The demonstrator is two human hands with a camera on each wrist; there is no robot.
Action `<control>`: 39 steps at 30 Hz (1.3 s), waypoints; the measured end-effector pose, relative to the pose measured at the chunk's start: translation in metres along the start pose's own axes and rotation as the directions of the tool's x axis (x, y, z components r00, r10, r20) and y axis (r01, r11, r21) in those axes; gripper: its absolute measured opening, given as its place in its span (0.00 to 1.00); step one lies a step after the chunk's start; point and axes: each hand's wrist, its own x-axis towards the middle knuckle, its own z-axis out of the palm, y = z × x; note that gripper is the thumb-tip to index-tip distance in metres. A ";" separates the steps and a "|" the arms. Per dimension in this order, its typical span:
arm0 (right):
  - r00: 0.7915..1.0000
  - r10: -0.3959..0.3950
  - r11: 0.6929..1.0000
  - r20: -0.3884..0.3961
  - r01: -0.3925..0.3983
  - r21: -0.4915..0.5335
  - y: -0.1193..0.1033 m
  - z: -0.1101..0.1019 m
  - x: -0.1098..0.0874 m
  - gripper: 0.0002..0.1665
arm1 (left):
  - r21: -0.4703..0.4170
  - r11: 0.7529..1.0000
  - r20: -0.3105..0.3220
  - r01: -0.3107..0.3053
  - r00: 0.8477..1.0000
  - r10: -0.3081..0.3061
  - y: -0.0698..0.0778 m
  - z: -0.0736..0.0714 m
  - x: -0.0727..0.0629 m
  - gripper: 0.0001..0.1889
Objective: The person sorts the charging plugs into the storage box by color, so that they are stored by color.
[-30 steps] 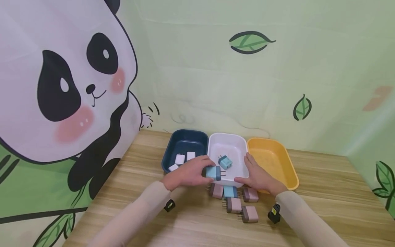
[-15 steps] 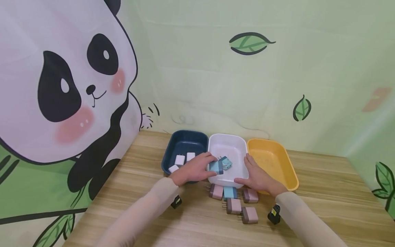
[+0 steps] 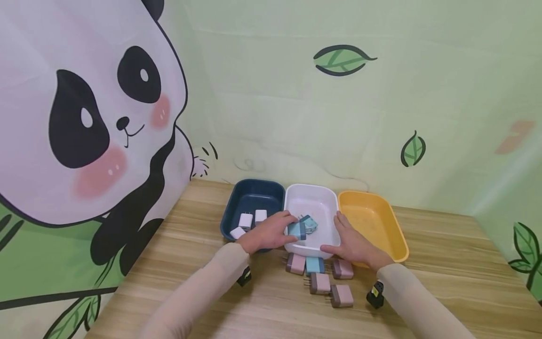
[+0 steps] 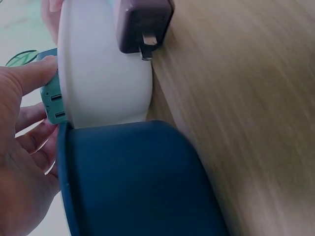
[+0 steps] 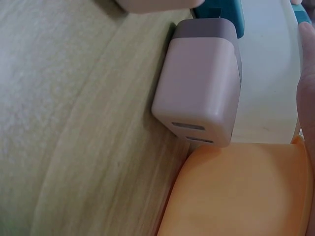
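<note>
My left hand (image 3: 268, 231) pinches a blue plug charger (image 3: 296, 230) between thumb and fingers, low inside the white tray (image 3: 326, 205). Two USB slots on that charger (image 4: 54, 101) show in the left wrist view. Right beside it in the tray lies a second blue plug charger (image 3: 312, 222), partly overlapped by the held one. My right hand (image 3: 353, 242) rests with fairly straight fingers along the white tray's right rim, near the yellow tray. A pink plug charger (image 5: 199, 81) lies below it, close to both trays, in the right wrist view.
At the left, a dark blue tray (image 3: 258, 186) holds several white plug chargers (image 3: 245, 220). The yellow tray (image 3: 394, 226) adjoins the white one. In front lie another blue charger (image 3: 314, 265) and several pink ones (image 3: 342, 295) on the wooden table (image 3: 449, 263). A printed cloth wall stands behind.
My left hand has moved slightly right and up, bringing the blue charger from near the white tray's front edge down beside the other one. The right hand has stayed in place.
</note>
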 end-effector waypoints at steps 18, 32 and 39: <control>0.999 0.001 1.000 0.040 -0.001 0.014 -0.002 -0.006 0.000 0.68 | -0.056 0.997 0.021 0.048 0.999 -0.047 -0.008 0.004 0.005 0.26; 0.999 -0.021 0.999 0.044 0.020 0.029 0.005 -0.011 -0.003 0.71 | -0.035 0.998 0.026 0.045 0.999 -0.044 -0.009 0.005 0.007 0.27; 0.998 -0.019 0.999 0.064 0.017 0.030 0.006 -0.012 -0.005 0.71 | -0.024 0.998 0.040 0.055 0.998 -0.054 -0.008 0.005 0.007 0.25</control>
